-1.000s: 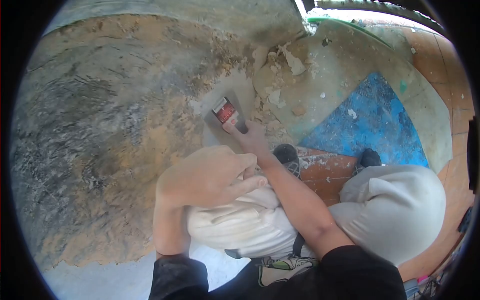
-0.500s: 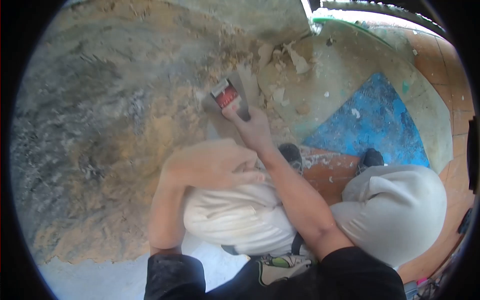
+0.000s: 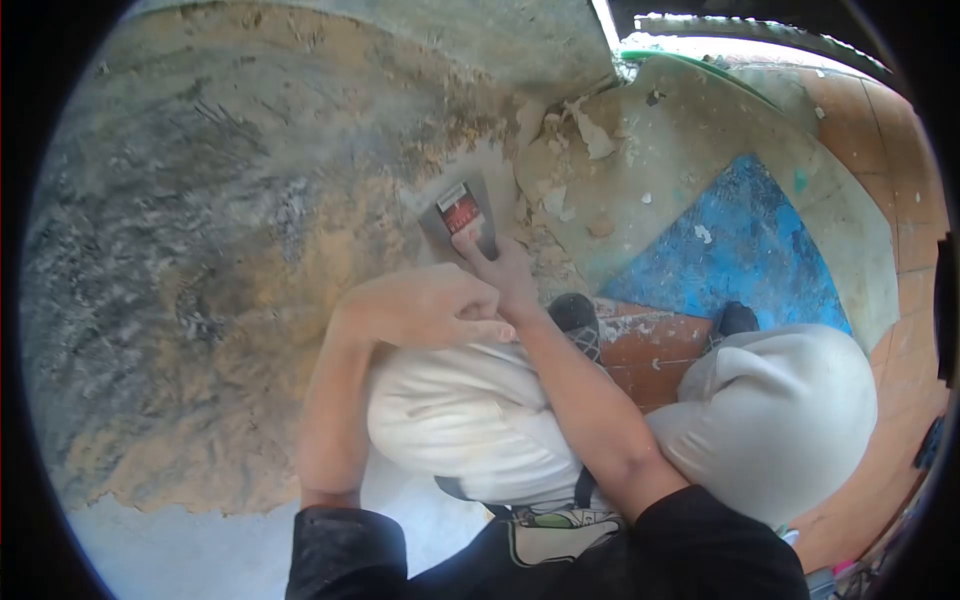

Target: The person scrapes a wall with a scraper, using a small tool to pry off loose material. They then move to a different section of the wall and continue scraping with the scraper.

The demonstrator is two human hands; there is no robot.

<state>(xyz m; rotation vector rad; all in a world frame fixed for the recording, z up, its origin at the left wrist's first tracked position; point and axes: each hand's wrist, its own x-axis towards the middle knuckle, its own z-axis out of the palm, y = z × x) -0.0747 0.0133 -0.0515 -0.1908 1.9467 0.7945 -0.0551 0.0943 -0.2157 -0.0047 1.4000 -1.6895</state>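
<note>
A wide metal scraper (image 3: 455, 212) with a red label lies against the rough, stained wall (image 3: 250, 250), beside a pale smoothed patch. My right hand (image 3: 503, 275) is wrapped round its lower end, the thumb on the label. Nearer to me, my left hand (image 3: 430, 308) hangs over my raised knee, in front of my right wrist. Its fingers are loosely curled and slightly apart, and nothing shows in them.
Flaking plaster (image 3: 595, 135) marks the corner. A blue triangular board (image 3: 740, 245) lies on a large pale sheet (image 3: 860, 240) over orange floor tiles (image 3: 915, 200). My shoes (image 3: 575, 315) and bent knees in light trousers (image 3: 770, 420) are below.
The scraper and my right hand have moved slightly down and right. My left hand has risen a little, and its fingers are more curled.
</note>
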